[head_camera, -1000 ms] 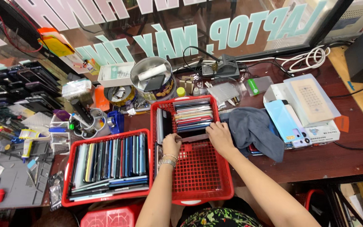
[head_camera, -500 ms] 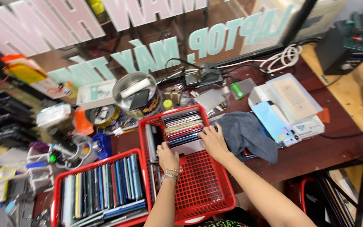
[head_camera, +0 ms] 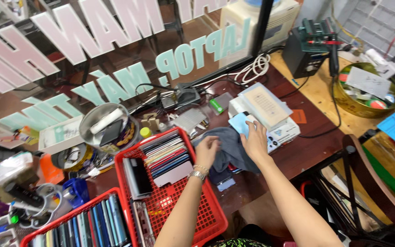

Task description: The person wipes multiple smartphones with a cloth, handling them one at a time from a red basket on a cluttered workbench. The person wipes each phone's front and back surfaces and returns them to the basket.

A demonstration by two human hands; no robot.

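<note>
So from where I was watching, both hands were on the crumpled grey-blue cloth [head_camera: 227,148] lying on the dark brown wooden counter [head_camera: 307,151], just right of the red plastic mesh basket [head_camera: 206,219]. Left hand [head_camera: 208,151], with a beaded bracelet on the wrist, was curled into the cloth's left edge, grasping a fold of it. Right hand [head_camera: 255,142] lay on the cloth's upper right side, fingers spread flat rather than clenched, touching a light blue flat case [head_camera: 239,123] beside the white boxy machine [head_camera: 270,121]. The basket held a row of phones standing on edge [head_camera: 165,158]
</note>
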